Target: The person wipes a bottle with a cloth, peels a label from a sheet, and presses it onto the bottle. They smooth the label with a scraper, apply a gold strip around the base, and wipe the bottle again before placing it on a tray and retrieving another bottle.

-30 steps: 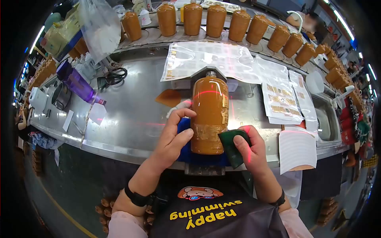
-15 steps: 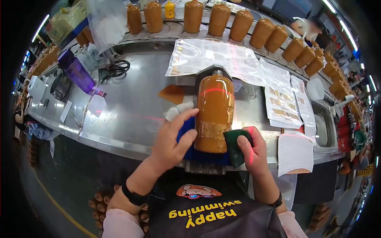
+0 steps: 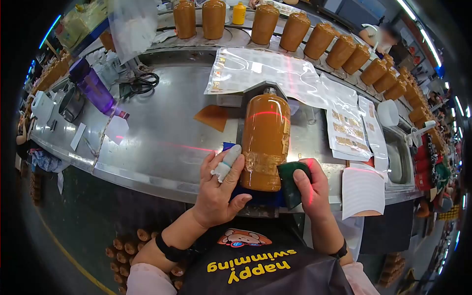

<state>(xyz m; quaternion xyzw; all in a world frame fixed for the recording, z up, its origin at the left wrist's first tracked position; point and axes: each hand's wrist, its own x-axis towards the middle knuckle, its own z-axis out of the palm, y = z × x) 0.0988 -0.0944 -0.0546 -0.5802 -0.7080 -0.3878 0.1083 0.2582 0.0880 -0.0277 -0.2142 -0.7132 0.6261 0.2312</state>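
A glossy brown bottle (image 3: 265,132) lies on its side in a dark holder (image 3: 252,92), its neck pointing away from me. A clear strip with a raised pattern wraps its lower body, and gold relief runs down its right side. My left hand (image 3: 219,189) is open at the bottle's lower left side, thumb apart; a white wrap (image 3: 228,160) covers one finger. My right hand (image 3: 314,189) pinches a dark green flat pad (image 3: 292,184) between thumb and fingers. The pad's edge is right at the bottle's lower right side.
Clear sheets (image 3: 265,73) and gold label sheets (image 3: 348,130) lie beyond and right. A brown flat piece (image 3: 212,118), purple water bottle (image 3: 93,88) and scissors (image 3: 144,83) are left. Brown bottles line a conveyor (image 3: 236,45) behind; a person (image 3: 378,38) sits beyond it.
My left hand has turned, and its wrapped finger has come down and right against the bottle's side. My right hand has barely moved. The bottles on the conveyor have shifted right.
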